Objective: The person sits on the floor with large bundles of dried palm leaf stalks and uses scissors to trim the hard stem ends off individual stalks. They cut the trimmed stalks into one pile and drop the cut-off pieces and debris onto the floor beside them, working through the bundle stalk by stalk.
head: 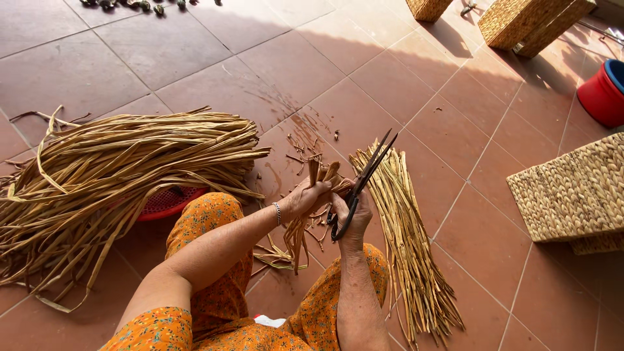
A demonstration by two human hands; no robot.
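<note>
Head view: left hand (305, 197) grips dried stalks (312, 195), right hand (354, 218) holds scissors (363, 182)

Red tub (603, 95) cut by right edge

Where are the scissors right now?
The black scissors are in the right hand, near the middle of the head view, blades open and pointing up, beside the dried stalks held in the left hand.
</note>
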